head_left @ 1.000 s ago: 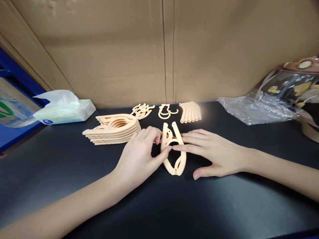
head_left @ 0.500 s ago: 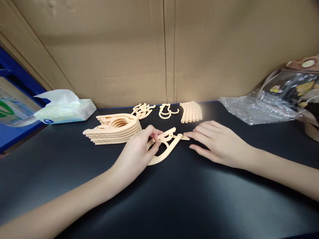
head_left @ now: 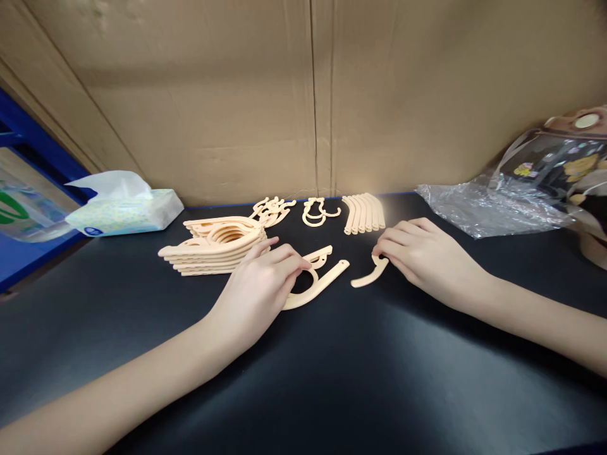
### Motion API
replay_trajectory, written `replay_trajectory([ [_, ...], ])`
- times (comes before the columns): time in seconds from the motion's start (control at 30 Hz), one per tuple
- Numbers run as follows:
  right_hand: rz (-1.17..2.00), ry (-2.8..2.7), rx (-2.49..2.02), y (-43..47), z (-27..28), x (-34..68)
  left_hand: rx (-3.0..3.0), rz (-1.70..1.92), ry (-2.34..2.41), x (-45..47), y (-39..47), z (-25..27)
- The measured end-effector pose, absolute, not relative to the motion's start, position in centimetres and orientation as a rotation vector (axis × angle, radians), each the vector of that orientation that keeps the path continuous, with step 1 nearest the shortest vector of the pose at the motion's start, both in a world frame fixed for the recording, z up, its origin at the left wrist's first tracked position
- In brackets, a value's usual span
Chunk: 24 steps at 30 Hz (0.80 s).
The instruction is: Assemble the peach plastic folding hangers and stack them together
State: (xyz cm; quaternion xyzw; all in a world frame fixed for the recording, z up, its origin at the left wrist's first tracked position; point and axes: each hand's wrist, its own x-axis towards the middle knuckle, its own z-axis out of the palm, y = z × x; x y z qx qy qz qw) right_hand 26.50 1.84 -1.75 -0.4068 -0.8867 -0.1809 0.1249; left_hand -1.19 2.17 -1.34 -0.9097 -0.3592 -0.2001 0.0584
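Note:
My left hand [head_left: 260, 278] is closed over the left part of a cream plastic hanger frame [head_left: 315, 292], its fingertips at the ring. Two open ends of this frame point right, and the rest of it is hidden under the hand. To the right, my right hand [head_left: 417, 256] pinches one end of a short curved hanger arm [head_left: 368, 278]. That arm is apart from the frame, its free end pointing left over the black table [head_left: 332, 379]. Just behind my left hand lies a stack of matching hanger frames [head_left: 215, 256].
Loose hanger hooks [head_left: 272, 212] lie behind the stack, with more hooks [head_left: 314, 215] beside them. A row of curved arms [head_left: 364, 213] sits by the cardboard wall [head_left: 227, 126]. A tissue pack [head_left: 126, 212] is left; clear plastic wrap [head_left: 493, 205] and a bag [head_left: 545, 164] are right.
The curved arm has come away from the frame's ends and moved right, now in my right hand's grip. My left hand has rolled further over the frame.

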Motion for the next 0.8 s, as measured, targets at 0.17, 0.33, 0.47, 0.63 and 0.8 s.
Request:
replay_trajectory([
  [0.17,-0.230,-2.512,-1.223,1.9,-2.0,26.7,-2.649,-0.461,-0.947,-1.2,1.5,-1.1],
  [0.33,-0.174,-2.482,-1.079,1.2,-2.0,25.8,-2.666,-0.389,-0.932,-1.0,1.2,-1.1],
  [0.47,-0.158,-2.652,-0.831,0.8,-2.1,25.3,-2.702,-0.409,-0.989,-0.8,1.2,-1.1],
  [0.63,-0.036,-2.699,-0.738,0.4,-1.7,25.2,-2.743,-0.409,-1.059,-0.5,1.3,-1.1],
  [0.8,-0.236,-2.552,-0.956,0.7,-1.5,25.3,-2.786,-0.479,-1.129,-0.5,1.2,-1.4],
])
